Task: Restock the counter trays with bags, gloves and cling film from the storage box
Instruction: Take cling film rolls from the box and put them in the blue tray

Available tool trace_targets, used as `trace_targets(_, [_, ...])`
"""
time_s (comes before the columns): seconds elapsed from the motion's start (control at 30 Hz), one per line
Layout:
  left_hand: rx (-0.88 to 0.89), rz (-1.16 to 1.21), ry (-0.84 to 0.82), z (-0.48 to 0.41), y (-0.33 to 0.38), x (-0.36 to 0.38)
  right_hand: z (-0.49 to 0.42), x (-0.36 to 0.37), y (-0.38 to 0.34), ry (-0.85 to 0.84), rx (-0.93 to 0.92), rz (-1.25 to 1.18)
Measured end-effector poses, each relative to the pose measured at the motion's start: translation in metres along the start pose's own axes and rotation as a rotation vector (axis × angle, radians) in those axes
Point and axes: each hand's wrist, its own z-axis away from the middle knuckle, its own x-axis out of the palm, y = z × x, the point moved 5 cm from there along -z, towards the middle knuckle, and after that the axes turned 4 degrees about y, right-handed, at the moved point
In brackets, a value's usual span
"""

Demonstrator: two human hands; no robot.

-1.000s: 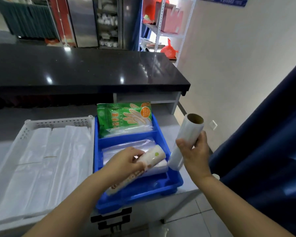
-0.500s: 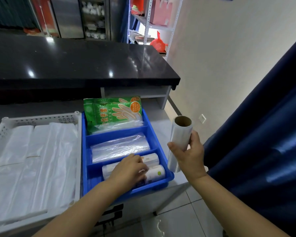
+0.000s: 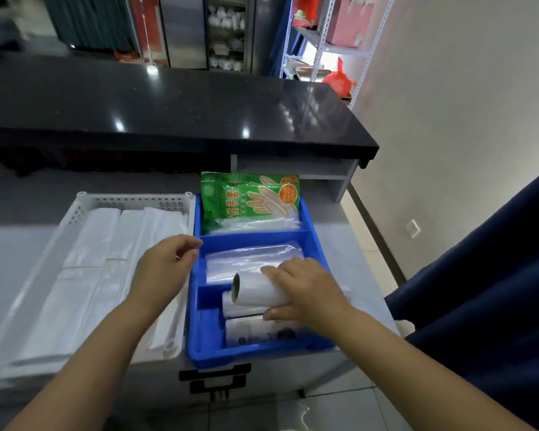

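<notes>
Stock lies in both trays at the near right corner of the grey table (image 3: 13,244). Leftmost, the white perforated plastic tray (image 3: 131,202) holds flat folded white plastic bags (image 3: 100,259). Just right of it, over the seam where the two trays meet, the left hand (image 3: 165,265) hovers with its grip slack: fingers loosely curled, nothing in them. Next comes the blue plastic three-compartment tray (image 3: 196,306). Its far compartment holds green printed packets of disposable gloves (image 3: 249,200). The middle one holds a stack of clear plastic bags (image 3: 252,256). The near one holds two white rolls of cling film (image 3: 249,332) lying side by side, long axes across the tray. Above them is a third white cling film roll on a brown cardboard core (image 3: 255,290). The right hand (image 3: 311,290) has its grip clamped on it, fingers over the top and thumb underneath. This roll lies parallel to the two beneath, open core end toward the left, and the hand covers its right end. Whether it touches the lower rolls I cannot tell. The coming move, I judge, is a short lowering and release. The roll is aligned with the near compartment and right over it, so the right hand alone can set it down. The left hand is near enough to steady the pile.
</notes>
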Motion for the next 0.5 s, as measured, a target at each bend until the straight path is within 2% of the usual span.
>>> trace_targets(0.1, [-0.043,0.017,0.013,0.010,-0.008,-0.012,-0.005,0.031,-0.009,-0.195,-0.114,0.093])
trace_targets(0.2, [-0.087,-0.003,0.005,0.020,-0.015,-0.015,-0.006,0.053,-0.009,-0.324,-0.106,0.085])
trace_targets(0.5, [-0.135,-0.070,0.031,0.037,-0.015,-0.025,-0.006,0.055,-0.010,-0.317,-0.109,0.039])
